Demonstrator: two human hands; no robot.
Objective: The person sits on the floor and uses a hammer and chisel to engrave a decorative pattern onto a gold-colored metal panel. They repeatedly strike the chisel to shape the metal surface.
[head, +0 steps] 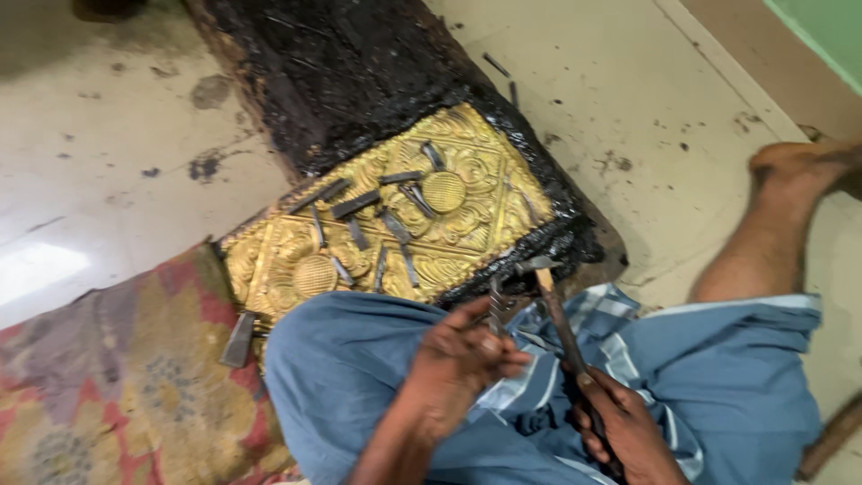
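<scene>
The fingers (492, 352) of the left hand (458, 359) are pinched shut around a thin metal chisel (496, 304), which stands nearly upright with its tip at the near edge of the brass sheet (386, 224). The right hand (628, 427) has its fingers wrapped tight round the wooden handle of a small hammer (557, 314), the metal head sitting just beside the top of the chisel; from where I stand I cannot tell whether the two touch. The embossed golden sheet lies bedded in a black, tarry block (359, 81) that rests on the pale floor (108, 180), right in front of the person's knees. A dozen or so small steel punches (395, 202) are scattered across the sheet, and another short tool (239, 339) lies at its left corner, beside a patterned cloth (117, 377). The person sits on the floor in a blue checked wrap (718, 359), with one bare foot (799, 166) stretched out to the right
</scene>
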